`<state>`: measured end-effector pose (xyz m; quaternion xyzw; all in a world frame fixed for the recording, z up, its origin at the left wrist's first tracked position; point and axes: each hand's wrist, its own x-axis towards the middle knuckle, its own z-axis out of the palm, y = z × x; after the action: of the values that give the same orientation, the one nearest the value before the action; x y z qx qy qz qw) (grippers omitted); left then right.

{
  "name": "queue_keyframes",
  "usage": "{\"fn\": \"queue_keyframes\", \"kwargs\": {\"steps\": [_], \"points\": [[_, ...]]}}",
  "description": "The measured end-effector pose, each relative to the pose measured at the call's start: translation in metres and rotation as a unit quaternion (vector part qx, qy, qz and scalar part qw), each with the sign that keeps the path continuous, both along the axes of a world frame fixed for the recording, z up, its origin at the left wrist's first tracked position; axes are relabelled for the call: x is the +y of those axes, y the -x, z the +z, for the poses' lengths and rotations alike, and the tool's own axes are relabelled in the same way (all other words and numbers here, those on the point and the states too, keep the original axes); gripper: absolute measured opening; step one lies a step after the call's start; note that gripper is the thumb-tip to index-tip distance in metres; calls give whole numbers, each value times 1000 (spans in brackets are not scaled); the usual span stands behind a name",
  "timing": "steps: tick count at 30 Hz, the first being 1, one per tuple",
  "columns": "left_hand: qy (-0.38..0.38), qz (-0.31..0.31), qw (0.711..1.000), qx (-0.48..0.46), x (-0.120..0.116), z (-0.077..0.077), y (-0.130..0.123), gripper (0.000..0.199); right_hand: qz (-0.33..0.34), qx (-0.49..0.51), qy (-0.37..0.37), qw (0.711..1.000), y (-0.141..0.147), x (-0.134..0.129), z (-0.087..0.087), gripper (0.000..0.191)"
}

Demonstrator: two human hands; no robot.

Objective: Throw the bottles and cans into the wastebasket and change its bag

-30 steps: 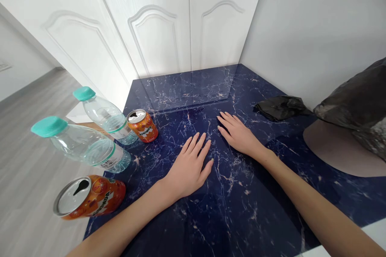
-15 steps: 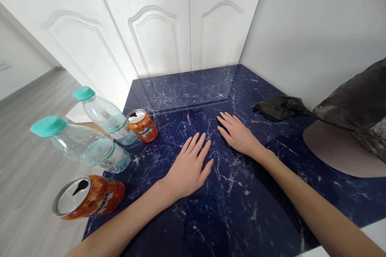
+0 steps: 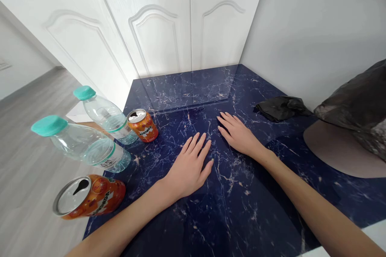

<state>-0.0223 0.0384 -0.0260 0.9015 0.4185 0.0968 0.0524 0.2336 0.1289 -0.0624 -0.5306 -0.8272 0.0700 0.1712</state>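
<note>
My left hand (image 3: 188,168) lies palm down on the dark blue marbled table (image 3: 193,96), fingers spread and holding nothing. Farther right, my right hand (image 3: 237,132) rests flat on the same surface, also with nothing in it. An opened orange Mirinda can (image 3: 146,128) stands to the left of my left hand. A second opened Mirinda can (image 3: 105,196) is nearer me, beside my left forearm. Between the cans and the left edge are two clear plastic bottles with turquoise caps, a nearer bottle (image 3: 75,140) and a farther bottle (image 3: 101,106).
A folded black plastic bag (image 3: 280,108) lies on the table beyond my right hand. At the far right, a black plastic liner (image 3: 356,100) covers a pale rounded container (image 3: 337,148). White cabinet doors (image 3: 159,28) stand behind the table, and a grey wall (image 3: 316,20) borders its right side.
</note>
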Motion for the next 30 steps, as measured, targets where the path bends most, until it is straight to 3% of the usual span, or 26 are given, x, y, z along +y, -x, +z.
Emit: {"fn": "queue_keyframes", "kwargs": {"steps": [30], "points": [[1,-1,1000,15,0,1,-1,64,-3,-6,-1,1000,2,-2,3,64]]}}
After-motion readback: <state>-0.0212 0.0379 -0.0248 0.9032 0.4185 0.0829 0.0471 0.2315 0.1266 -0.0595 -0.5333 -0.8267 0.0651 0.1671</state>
